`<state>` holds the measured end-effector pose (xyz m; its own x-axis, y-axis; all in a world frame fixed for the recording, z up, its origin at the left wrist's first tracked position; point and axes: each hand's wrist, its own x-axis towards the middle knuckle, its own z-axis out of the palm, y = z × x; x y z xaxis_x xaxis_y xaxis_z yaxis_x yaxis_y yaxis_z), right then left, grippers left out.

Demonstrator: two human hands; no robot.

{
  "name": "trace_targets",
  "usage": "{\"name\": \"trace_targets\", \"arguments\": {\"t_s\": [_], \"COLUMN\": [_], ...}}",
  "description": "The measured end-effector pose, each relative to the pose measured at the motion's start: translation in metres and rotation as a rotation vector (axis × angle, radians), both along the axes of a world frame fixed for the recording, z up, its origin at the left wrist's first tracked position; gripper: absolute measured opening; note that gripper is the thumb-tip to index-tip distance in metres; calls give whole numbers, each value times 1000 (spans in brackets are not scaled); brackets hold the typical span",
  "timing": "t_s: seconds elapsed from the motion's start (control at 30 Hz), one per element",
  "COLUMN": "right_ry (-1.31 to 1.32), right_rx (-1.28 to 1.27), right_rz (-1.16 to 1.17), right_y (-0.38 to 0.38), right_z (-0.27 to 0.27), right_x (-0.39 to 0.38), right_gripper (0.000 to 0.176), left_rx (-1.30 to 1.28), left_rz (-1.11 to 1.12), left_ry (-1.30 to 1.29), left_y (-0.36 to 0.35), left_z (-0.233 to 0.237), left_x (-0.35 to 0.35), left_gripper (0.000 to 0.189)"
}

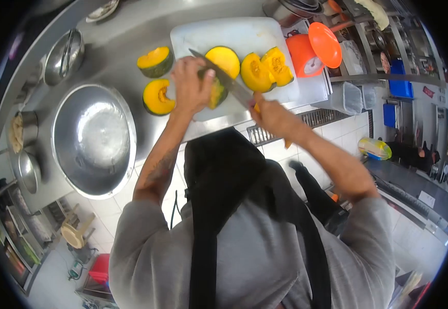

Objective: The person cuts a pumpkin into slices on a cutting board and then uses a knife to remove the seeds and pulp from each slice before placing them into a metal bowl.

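Observation:
In my right hand (274,119) is the handle of a kitchen knife (230,82), its blade slanting up and left across the white cutting board (198,36). My left hand (190,86) grips a green-skinned pumpkin piece (217,93) at the board's near left part, close beside the blade. Just beyond the blade lies a pumpkin piece with its yellow cut face up (224,61). Farther right on the board are pumpkin wedges (256,72) with seedy flesh showing. Left of the board, two cut pumpkin chunks (158,97) rest on the steel counter.
A large steel bowl (94,139) stands at the counter's left, with a smaller steel bowl (64,56) behind it. An orange kitchen scale (306,56) with an orange pan is right of the board. Below the counter edge runs a floor drain grate (321,117).

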<state>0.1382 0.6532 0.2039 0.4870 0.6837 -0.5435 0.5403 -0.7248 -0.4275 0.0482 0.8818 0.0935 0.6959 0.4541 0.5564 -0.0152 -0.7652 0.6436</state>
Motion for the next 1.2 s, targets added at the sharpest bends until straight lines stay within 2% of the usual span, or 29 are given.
{"name": "trace_targets", "arguments": {"t_s": [0.03, 0.1, 0.17, 0.2, 0.27, 0.33, 0.4, 0.53, 0.57, 0.63, 0.7, 0.73, 0.77, 0.8, 0.97, 1.03, 1.07, 1.13, 1.17, 1.2], "right_ry": [-28, -11, -77, -67, -301, -323, -338, -356, -315, -313, -305, -314, -316, -303, -199, -184, -174, -152, -145, -211], "right_rx": [23, 7, 6, 18, 144, 157, 115, 62, 0, -18, -44, -44, -46, -50, -83, -58, -35, 21, 91, 108], "right_rz": [13, 14, 71, 73, 171, 176, 172, 246, 258, 257, 255, 243, 233, 239, 137, 126, 116, 79, 52, 37], "right_y": [-1, 4, 11, 9, 5, -3, -12, -11, -7, -4, -3, -2, -2, -2, 2, 3, 3, -8, -7, -7], "right_z": [0, 9, 16, 14, 6, 11, 13, 22, 28, 27, 25, 21, 17, 12, 7, 1, -4, -73, -102, -106], "right_x": [-10, -34, -46, -53, -67, -60, -48, -43, -42, -39, -38, -37, -38, -38, -23, -22, -23, -25, -19, -26], "right_gripper": [31, 33, 38, 38, 30, 29, 32, 36, 44, 44, 44, 44, 43, 43, 43, 43, 43, 36, 32, 33], "left_rx": [69, 23, 52, 66, 45, 15, -14, -81, -126, -171, -148, -148, -205, -268, -286, -293, -253, -222, -352, -462], "left_rz": [90, 48, -7, -58, -62, -69, -103, -110, -259, -410, -232, -228, -252, -275, -264, -251, -233, -211, -154, -97], "left_ry": [-92, -254, -261, -267, -235, -215, -224, -117, 78, 265, -123, -130, 6, 155, 186, 206, 199, 199, 191, 174], "left_y": [14, 43, 57, 60, 58, 58, 55, 67, 81, 86, 60, 56, 52, 48, 48, 47, 49, 44, 46, 52], "left_z": [15, 58, 97, 105, 108, 109, 110, 91, 96, 94, 98, 68, 12, -21, 0, -6, -22, -39, -35, -26], "left_x": [11, 33, 47, 48, 39, 36, 33, 56, 56, 56, 56, 64, 71, 70, 84, 90, 98, 85, 75, 70], "left_gripper": [22, 17, 17, 18, 20, 21, 33, 37, 36, 40, 37, 37, 41, 46, 47, 47, 48, 49, 45, 40]}}
